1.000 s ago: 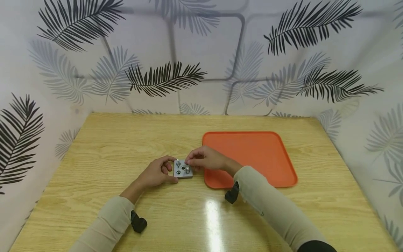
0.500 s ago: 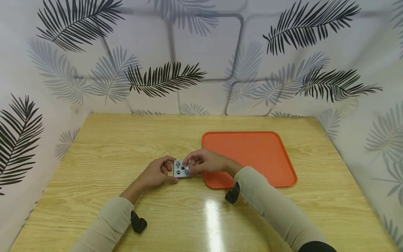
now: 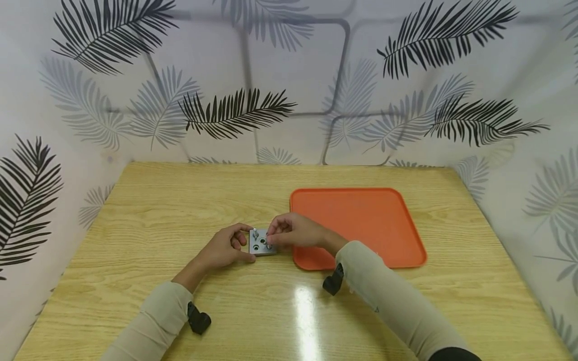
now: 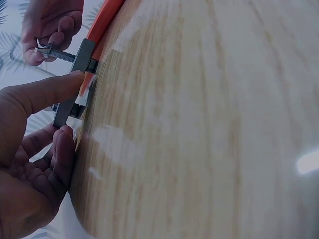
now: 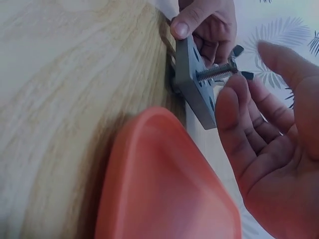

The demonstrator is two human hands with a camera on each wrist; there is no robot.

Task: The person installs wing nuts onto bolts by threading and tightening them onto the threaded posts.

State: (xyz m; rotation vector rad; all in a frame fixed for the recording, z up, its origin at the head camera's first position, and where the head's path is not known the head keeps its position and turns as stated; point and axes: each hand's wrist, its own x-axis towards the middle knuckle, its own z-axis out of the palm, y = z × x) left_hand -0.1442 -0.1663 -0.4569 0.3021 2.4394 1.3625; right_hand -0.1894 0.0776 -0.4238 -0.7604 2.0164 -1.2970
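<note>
My left hand [image 3: 224, 246] grips a small grey metal plate [image 3: 262, 249] by its left side, thumb on the near edge and fingers at the far edge. Several holes pierce the plate. A threaded bolt [image 5: 213, 72] rises from its near right part, carrying a wing nut [image 5: 238, 50] near the top. The fingers of my right hand [image 3: 300, 230] are curled about that wing nut, index fingertip right at one wing and thumb close by. Another bolt [image 3: 255, 233] stands at the far left corner. Dark bolt heads [image 4: 78, 110] show under the plate in the left wrist view.
An orange tray [image 3: 356, 215] lies just right of the plate, beneath my right forearm. The wooden table [image 3: 189, 195] extends all around, with a leaf-patterned cloth [image 3: 289, 75] behind it. Black wrist cameras [image 3: 198, 318] sit on both sleeves.
The fingers of my right hand have shifted about the wing nut: the index finger reached out over the plate half a second ago and is now curled back. My left hand and the plate stay put.
</note>
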